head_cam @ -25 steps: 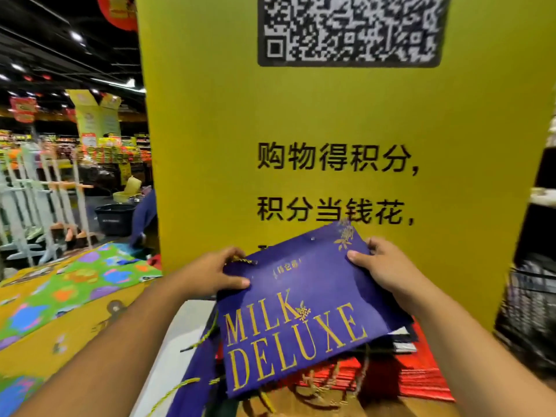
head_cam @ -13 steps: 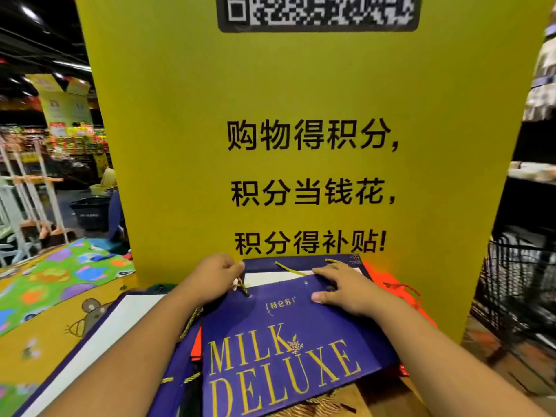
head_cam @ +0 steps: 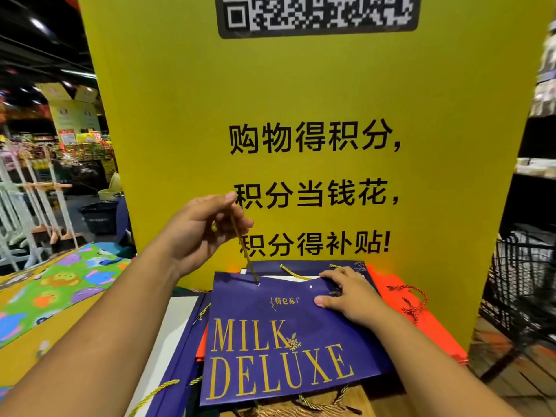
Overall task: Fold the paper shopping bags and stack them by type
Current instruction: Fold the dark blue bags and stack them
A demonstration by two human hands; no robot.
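A flattened purple paper bag [head_cam: 279, 341] with gold "MILK DELUXE" lettering lies on top of a pile of bags. My left hand [head_cam: 201, 227] is raised above the bag's upper left corner and pinches its gold rope handle [head_cam: 245, 254], which runs taut down to a hole in the bag's top edge. My right hand [head_cam: 346, 291] presses flat on the bag's upper right part. Under it lie more purple bags [head_cam: 183, 341] and orange-red bags [head_cam: 403, 308] with rope handles.
A tall yellow sign [head_cam: 316, 145] with a QR code and black characters stands right behind the pile. A black wire basket [head_cam: 523, 284] is at the right. A colourful patterned mat [head_cam: 51, 293] lies at the left, with store racks and a dark bin beyond.
My left hand has risen from the bag's top edge and pulled the gold rope handle up taut. My right hand stays pressed on the bag, which rests in the same place.
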